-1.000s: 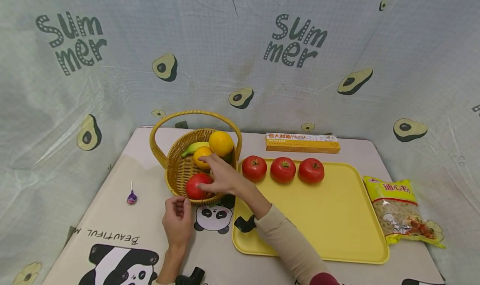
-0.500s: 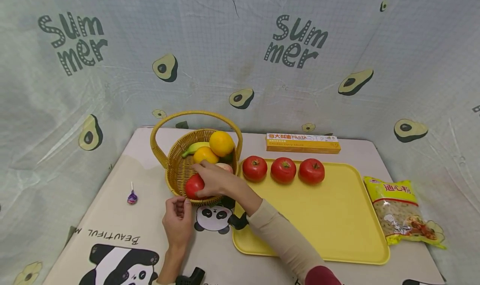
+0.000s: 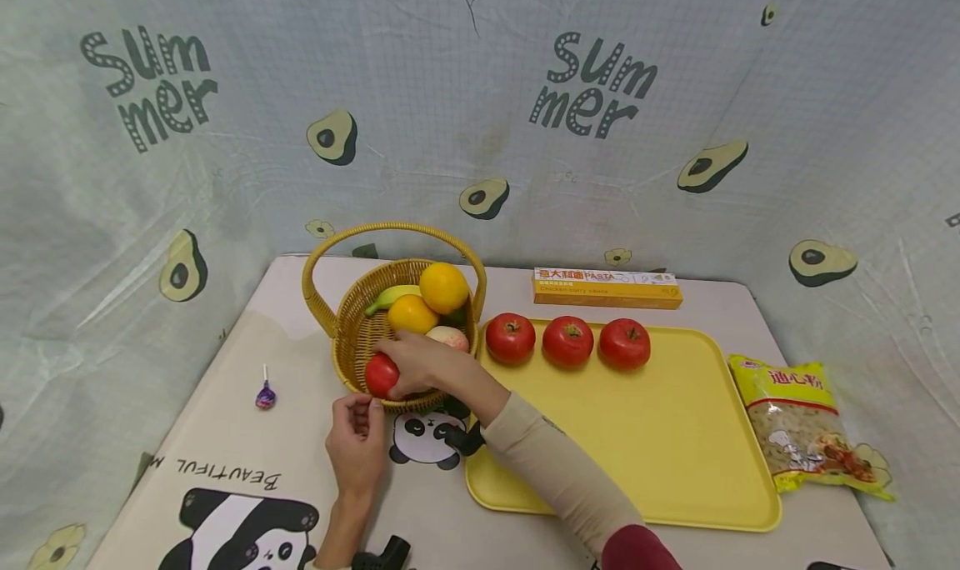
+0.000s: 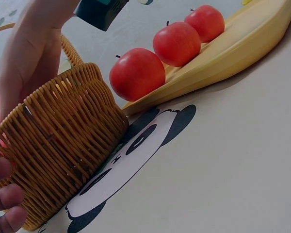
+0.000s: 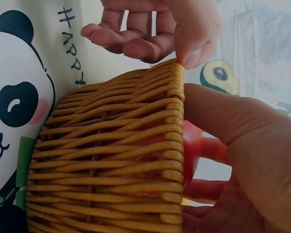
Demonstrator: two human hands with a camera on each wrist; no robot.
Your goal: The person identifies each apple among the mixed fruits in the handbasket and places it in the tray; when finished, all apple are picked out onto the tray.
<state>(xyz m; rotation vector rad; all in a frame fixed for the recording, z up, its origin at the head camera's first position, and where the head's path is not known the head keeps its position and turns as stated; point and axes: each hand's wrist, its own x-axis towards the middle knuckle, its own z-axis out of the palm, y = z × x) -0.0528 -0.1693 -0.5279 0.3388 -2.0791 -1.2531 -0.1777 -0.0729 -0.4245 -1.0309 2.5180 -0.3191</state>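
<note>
My right hand (image 3: 422,365) reaches down into the wicker basket (image 3: 347,349), its fingers and thumb around a red apple (image 3: 381,376) at the near side. In the right wrist view, part of that apple (image 5: 191,150) shows past the rim between thumb and fingers. My left hand (image 3: 357,441) pinches the basket's near rim between thumb and index finger, the other fingers curled. Behind the right hand in the basket lie two orange fruits (image 3: 443,287), a green-yellow banana (image 3: 393,297) and a pale pink peach (image 3: 448,337).
Three red apples (image 3: 567,342) stand in a row at the back of the yellow tray (image 3: 637,437). A pasta box (image 3: 607,289) lies behind it, a bag of macaroni (image 3: 806,424) to its right. A wrapped lollipop (image 3: 266,397) lies left of the basket.
My right hand has moved down and left onto the apple, which has shifted slightly left. The peach has come into view behind the hand. My left hand stays at the rim.
</note>
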